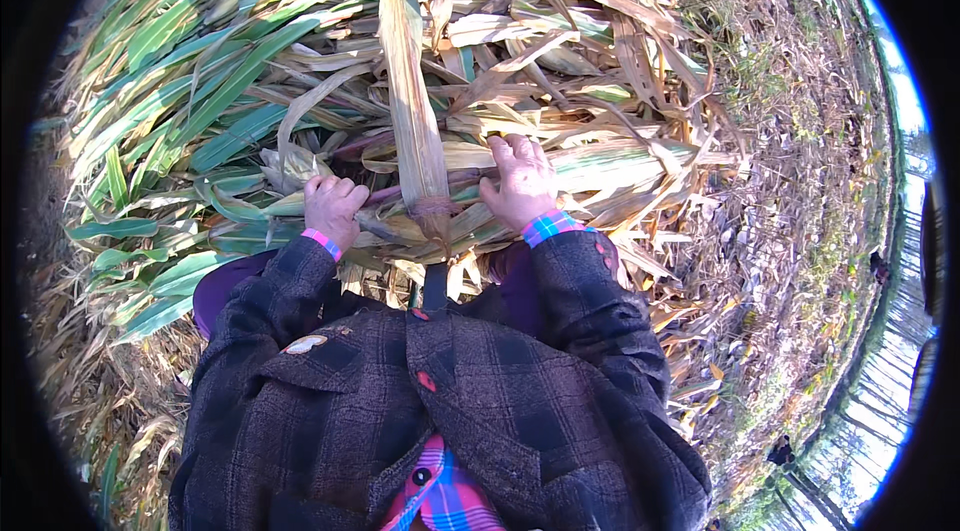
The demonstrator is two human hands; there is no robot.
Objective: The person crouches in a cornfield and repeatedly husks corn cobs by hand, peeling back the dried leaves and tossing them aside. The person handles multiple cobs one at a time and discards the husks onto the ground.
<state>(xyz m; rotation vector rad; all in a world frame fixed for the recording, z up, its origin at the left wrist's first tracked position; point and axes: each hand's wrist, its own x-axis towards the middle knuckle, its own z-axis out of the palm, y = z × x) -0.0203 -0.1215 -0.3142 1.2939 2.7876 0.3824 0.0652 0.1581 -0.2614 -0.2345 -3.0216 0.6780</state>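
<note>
A large heap of cut corn stalks [487,88] with green and dried leaves lies across in front of me. My left hand [335,210] is curled over a stalk at the near side of the heap. Just beyond it sits a pale, husk-covered ear of corn [289,169]. My right hand [520,182] grips stalks and dry leaves, thumb on the near side and fingers over the far side. Between my hands, a broad dried corn leaf [412,95] points away from me, with a reddish-brown band [433,207] near its base. Foliage hides parts of both hands' grips.
Stubble ground with dry litter and weeds [780,231] stretches along the right. Longer green leaves [180,95] fan out at the left. My knees [517,291], in purple cloth, are against the heap's near edge. Bare trees [862,426] stand at the far right.
</note>
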